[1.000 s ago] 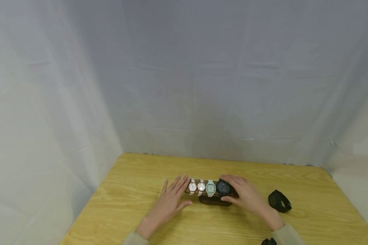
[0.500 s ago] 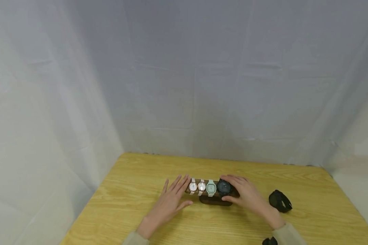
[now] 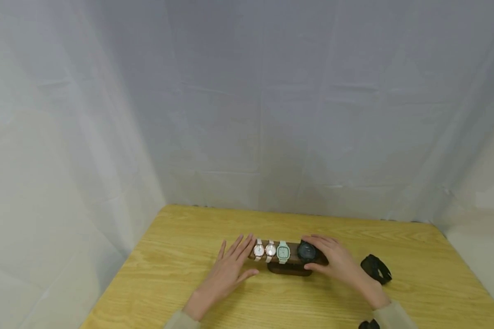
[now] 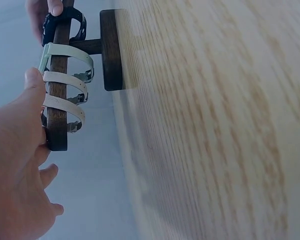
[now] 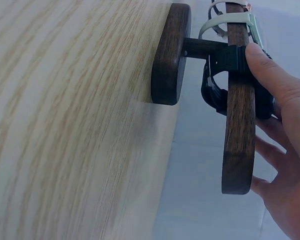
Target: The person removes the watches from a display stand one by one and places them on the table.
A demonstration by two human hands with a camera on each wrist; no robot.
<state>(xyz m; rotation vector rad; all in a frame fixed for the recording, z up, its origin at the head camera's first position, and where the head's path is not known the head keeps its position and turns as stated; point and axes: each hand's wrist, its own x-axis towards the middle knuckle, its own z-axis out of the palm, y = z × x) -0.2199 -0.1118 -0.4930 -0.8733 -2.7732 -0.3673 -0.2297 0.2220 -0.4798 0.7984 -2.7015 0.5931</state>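
Note:
A dark wooden T-shaped watch stand (image 5: 240,135) holds a row of watches strapped round its bar. My right hand (image 3: 339,262) grips a black watch (image 3: 306,251) near the bar's right end, thumb on its strap and fingers behind. Left of it, past a short stretch of bare wood, sits a mint-green square watch (image 3: 283,252). Two pale-strapped round watches, one outer (image 3: 259,250) and one inner (image 3: 270,250), fill the left end. There my left hand (image 3: 226,274) touches the bar with straight, spread fingers, its thumb held out in front.
Another black watch (image 3: 376,269) lies on the wooden table (image 3: 206,224) to the right of the stand. A dark object (image 3: 369,324) is cut off at the bottom edge beside the right sleeve. A pale cloth (image 3: 271,114) hangs behind the table.
My right hand has slid the black watch rightward along the bar, opening a gap beside the mint-green watch. My left hand has stayed in place.

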